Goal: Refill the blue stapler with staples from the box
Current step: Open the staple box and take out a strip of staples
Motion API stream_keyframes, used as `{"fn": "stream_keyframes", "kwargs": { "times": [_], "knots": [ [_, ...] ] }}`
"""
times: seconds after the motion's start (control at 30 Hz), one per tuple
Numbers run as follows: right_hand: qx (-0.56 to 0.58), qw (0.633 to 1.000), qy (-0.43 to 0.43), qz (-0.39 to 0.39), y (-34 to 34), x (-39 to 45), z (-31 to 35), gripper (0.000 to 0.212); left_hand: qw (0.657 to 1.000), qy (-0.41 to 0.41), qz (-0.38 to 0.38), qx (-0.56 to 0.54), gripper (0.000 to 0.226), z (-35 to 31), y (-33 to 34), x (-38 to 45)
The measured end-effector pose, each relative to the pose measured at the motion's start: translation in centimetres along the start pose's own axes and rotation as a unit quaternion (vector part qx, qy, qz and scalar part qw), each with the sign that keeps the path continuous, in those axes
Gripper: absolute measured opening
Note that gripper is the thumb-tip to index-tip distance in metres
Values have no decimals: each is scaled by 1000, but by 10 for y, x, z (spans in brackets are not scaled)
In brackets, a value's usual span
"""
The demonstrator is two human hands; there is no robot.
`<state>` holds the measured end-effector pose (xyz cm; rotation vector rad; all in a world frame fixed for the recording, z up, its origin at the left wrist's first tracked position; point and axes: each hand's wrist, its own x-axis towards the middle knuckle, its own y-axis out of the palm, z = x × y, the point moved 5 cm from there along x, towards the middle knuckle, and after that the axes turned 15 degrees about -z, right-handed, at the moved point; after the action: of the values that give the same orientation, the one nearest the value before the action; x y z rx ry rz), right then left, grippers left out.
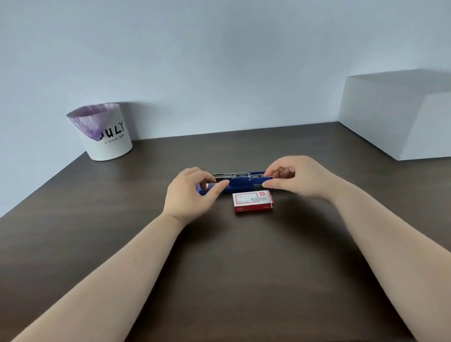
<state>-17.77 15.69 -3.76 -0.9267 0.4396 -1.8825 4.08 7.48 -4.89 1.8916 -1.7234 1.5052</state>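
I have both hands out over the dark brown wood-grain tabletop [249,273], a matte surface that carries everything here. Far off to the left of my grip, against the pale wall, stands a white cylindrical bin lined with a thin purple plastic bag [106,134]; far to the right sits a plain white block-shaped box [403,121].

Between my hands lies the blue stapler [239,184], a long, narrow body of glossy plastic, folded open flat so that its bright metal staple channel shows along the far side. My left hand [192,195] closes thumb and fingers on the stapler's left end, a narrow grip that steadies it. My right hand [294,178] pinches at the right end with its fingers curled in; whether it holds a strip of staples or only the stapler itself, I cannot tell from here.

Just on the near side of the grip, touching or almost touching the stapler, lies the small red-and-white cardboard staple box [253,202], flat and rectangular, apparently shut.

I judge the step in hand to be opening the stapler and laying its channel bare. Next, I think, the right hand must let go, open the box, lift out one brittle metal strip and seat it legs-down in the channel.
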Motion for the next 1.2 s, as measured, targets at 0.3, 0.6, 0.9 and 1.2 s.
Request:
{"fn": "stream_keyframes", "kwargs": {
  "times": [0.3, 0.6, 0.9, 1.2],
  "knots": [
    [-83, 986, -2, 146, 14, -10, 4, 60, 977, 15, 210, 35, 62, -14, 26, -11],
    [-60, 990, 18, 125, 12, -8, 1, 42, 976, 9, 215, -33, 43, -11, 27, -13],
    [-52, 992, 36, 112, 12, -6, -6, 39, 969, -89, 153, -173, 35, -2, 10, -7],
    [-87, 991, 17, 103, 6, -5, -4, 42, 947, -149, 174, -225, 41, 6, 7, -9]
  ]
}}
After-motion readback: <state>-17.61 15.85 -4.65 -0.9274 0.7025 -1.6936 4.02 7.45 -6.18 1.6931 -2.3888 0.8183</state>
